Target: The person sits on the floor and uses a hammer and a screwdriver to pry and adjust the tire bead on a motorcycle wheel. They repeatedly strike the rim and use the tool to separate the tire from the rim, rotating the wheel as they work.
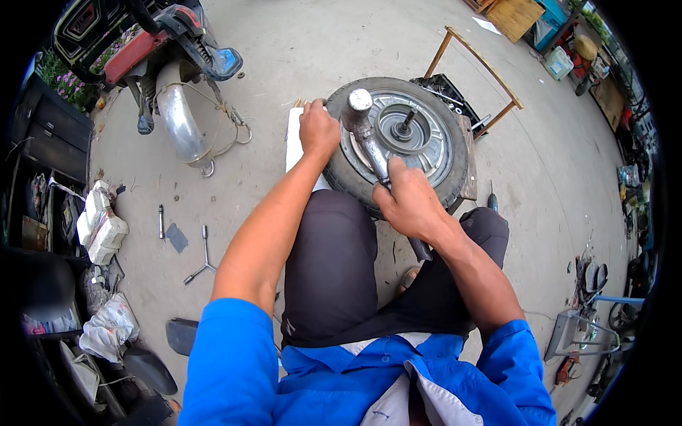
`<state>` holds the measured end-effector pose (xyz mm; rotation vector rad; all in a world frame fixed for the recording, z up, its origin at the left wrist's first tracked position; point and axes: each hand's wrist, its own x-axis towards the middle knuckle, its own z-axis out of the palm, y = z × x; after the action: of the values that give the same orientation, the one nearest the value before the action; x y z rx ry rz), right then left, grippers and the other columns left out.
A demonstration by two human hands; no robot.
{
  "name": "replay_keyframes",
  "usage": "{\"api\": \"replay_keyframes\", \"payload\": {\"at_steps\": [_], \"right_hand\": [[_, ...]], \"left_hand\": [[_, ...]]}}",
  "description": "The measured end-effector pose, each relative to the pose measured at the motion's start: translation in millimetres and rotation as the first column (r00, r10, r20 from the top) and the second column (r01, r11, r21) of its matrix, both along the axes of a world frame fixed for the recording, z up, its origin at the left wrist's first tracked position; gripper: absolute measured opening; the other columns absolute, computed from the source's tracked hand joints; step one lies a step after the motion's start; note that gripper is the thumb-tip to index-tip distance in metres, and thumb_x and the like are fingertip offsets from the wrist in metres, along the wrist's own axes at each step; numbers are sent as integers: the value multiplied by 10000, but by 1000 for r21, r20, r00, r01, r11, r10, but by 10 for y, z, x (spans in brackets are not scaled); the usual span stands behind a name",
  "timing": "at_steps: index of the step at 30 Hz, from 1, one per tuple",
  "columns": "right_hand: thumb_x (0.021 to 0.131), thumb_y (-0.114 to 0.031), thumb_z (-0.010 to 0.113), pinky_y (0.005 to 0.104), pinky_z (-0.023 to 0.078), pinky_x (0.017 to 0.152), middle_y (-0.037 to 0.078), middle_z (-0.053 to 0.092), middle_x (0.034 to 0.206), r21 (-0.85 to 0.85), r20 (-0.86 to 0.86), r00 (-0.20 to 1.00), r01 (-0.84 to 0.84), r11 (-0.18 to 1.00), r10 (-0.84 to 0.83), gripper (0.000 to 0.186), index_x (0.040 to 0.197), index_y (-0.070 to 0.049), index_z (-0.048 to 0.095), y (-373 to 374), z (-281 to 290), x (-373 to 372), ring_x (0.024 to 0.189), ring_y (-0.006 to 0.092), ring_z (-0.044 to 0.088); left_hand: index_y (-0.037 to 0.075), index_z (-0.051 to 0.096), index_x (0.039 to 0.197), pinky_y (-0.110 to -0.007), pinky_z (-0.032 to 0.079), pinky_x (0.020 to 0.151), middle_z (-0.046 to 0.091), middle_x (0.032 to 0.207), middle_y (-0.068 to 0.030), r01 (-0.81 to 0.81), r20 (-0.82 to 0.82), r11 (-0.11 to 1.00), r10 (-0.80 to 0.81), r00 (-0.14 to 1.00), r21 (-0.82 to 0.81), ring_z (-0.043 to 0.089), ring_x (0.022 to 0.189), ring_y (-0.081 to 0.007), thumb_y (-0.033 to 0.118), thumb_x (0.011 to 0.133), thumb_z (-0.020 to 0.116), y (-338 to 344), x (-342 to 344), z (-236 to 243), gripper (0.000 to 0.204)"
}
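A wheel with a black tyre (450, 163) and a silver metal hub (428, 121) lies flat on a low stand in front of my knees, its threaded axle pointing up. My left hand (320, 129) grips the tyre's left edge, fingers curled there. In my right hand (407, 199) is a heavy metal hammer (362, 117), closed round its handle; the head hangs over the left part of the hub. A white board (295, 135) shows beside the tyre, under my left hand. Behind the wheel's right side is a black tray of tools (444, 92), partly hidden.
A scooter front with a silver mudguard (181, 121) stands left. A wooden frame (483, 67) stands behind the wheel. Wrenches (204, 252), a cordless drill (492, 200) and a black seat (181, 335) lie on the concrete floor. Cluttered shelves (50, 145) line the left; parts (590, 280) pile along the right.
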<state>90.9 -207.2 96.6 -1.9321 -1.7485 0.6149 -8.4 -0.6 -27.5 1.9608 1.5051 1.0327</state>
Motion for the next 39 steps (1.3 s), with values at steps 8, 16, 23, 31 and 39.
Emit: {"api": "replay_keyframes", "payload": {"at_steps": [8,16,23,31,39], "right_hand": [[826,-98,589,538,518,773,407,614,801,-36,108,993,-53,998,56,301,911,188,550,136,-110,57,830,537,642],[830,-119,591,540,510,793,395,625,831,-41,121,990,-72,997,77,290,875,167,579,251,-246,177,858,538,642],[840,-165,600,518,510,794,386,625,835,22,-3,991,131,991,-131,332,879,164,589,470,31,141,852,511,653],[827,-163,601,510,531,732,369,618,720,-25,-29,995,96,995,-97,344,726,165,613,735,58,217,771,501,671],[839,-163,595,519,527,811,400,629,832,-148,12,998,67,987,-66,333,823,166,644,769,-56,195,879,505,671]], "left_hand": [[-32,646,1093,-480,475,936,654,1119,-262,-30,71,998,26,997,59,613,1072,-434,86,983,452,72,16,27,251],[-41,638,1107,-481,482,919,663,1129,-264,-30,96,1000,30,995,-1,626,1061,-442,71,972,455,-5,-9,85,253],[-39,645,1094,-475,482,918,660,1127,-259,-47,106,999,46,993,2,621,1068,-435,52,961,452,20,24,88,251],[-19,644,1124,-490,484,918,654,1151,-230,-41,82,999,39,996,29,611,1063,-434,43,931,466,47,32,68,269],[-40,635,1105,-484,480,922,657,1118,-261,-42,77,999,40,996,28,617,1059,-441,35,948,466,26,43,116,244]]}}
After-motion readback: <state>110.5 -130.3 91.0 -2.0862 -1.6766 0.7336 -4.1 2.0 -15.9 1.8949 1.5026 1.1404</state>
